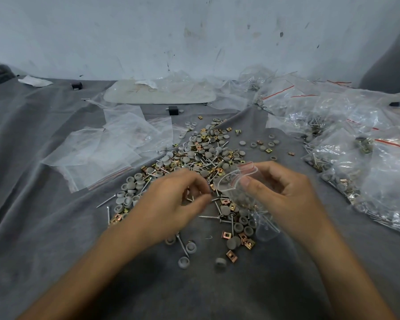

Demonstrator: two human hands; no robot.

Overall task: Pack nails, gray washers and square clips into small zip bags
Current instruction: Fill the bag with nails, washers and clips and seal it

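Seen from the head camera, the right hand (284,192) pinches a small zip bag (245,199) by its red-striped mouth, thumb in front and fingers curled behind, holding it open just above the near edge of the loose pile (194,158). The bag already shows some parts inside, nails and gray pieces as far as the clear film lets one tell. The left hand (171,199) is beside it with fingertips drawn together at the pile. Whether it has actually picked something up cannot be told. A good deal looks done: a heap of filled bags (356,158) lies to the right. Much is left, though. Nails (105,200), gray washers (134,181) and square clips (231,255) are still scattered thickly across the middle, and a sheaf of empty bags (116,146) waits at the left. Everything rests on a rumpled gray cloth (44,227). At the back lie a pale flat board (159,95) under loose plastic and a small black block (173,110), against a scuffed, stained whitish wall (194,31).
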